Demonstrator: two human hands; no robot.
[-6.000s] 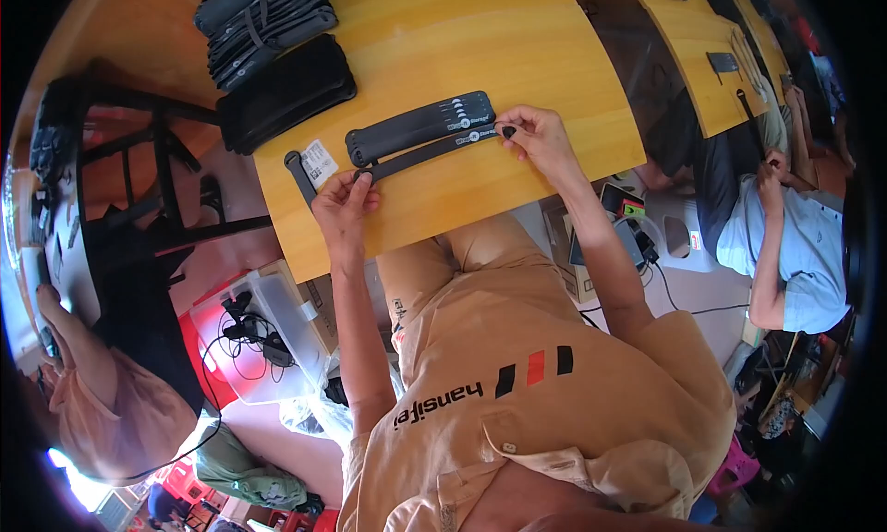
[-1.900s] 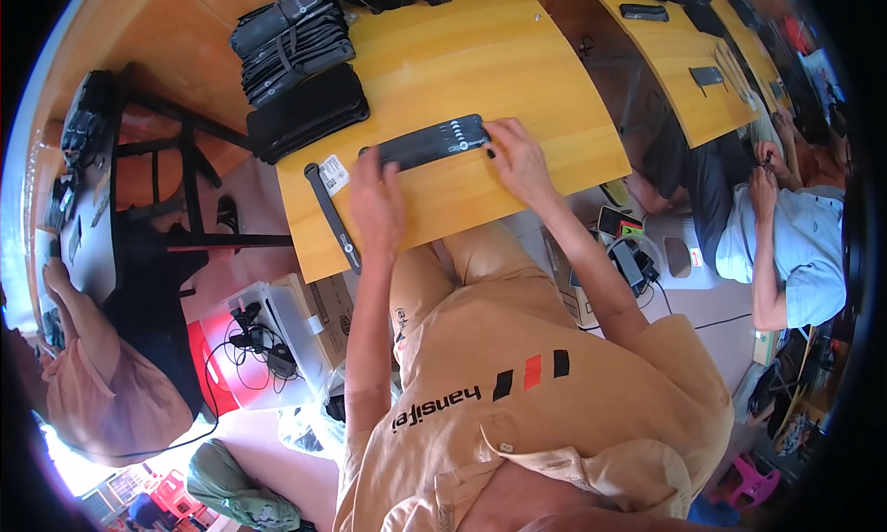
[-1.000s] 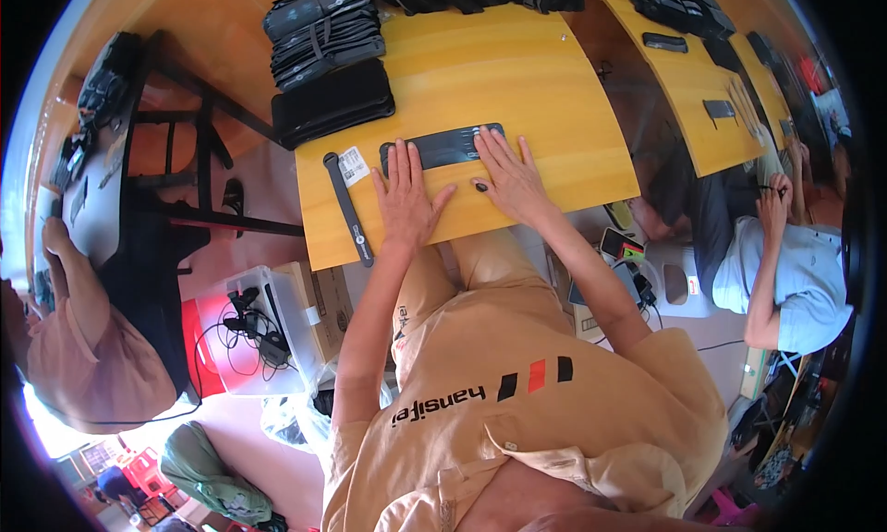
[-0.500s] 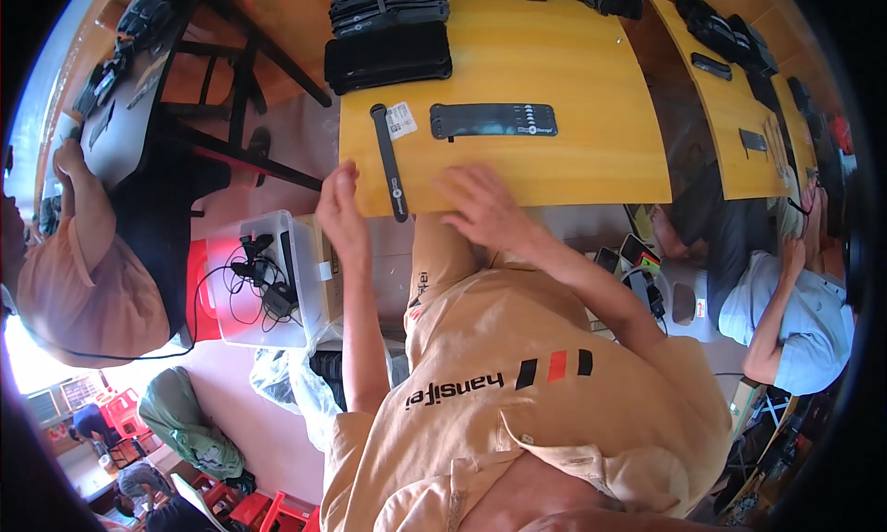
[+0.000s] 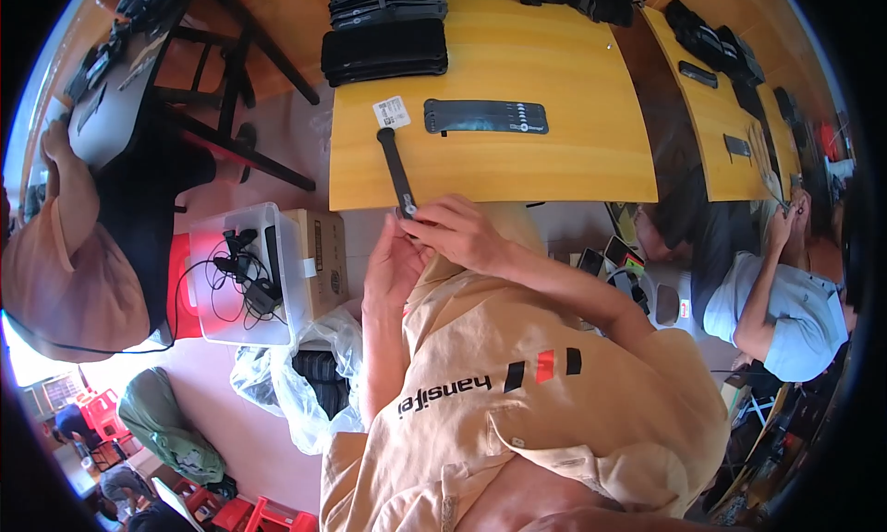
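A narrow black strap (image 5: 397,167) with a rounded far end slants over the near left edge of the yellow table. My right hand (image 5: 459,235) is closed on its near end, thumb and fingers pinched together. Against the same end, from the left and slightly below, my left hand (image 5: 390,269) has its fingers bent in; they partly hide behind the right fingers. Beyond the strap lies a white printed label (image 5: 391,112). To its right rests a wider flat black band (image 5: 485,116) with white markings.
Stacked black folded pieces (image 5: 383,52) stand at the table's (image 5: 573,163) far left. A clear bin (image 5: 291,283) with cables and a cardboard box (image 5: 321,259) sit on the floor to my left. Co-workers sit on both sides, one with hands near another table (image 5: 693,116).
My hands have come together at the strap's near end and gripped it. The strap has been drawn nearer to me and slightly right. The wide band and label stay put.
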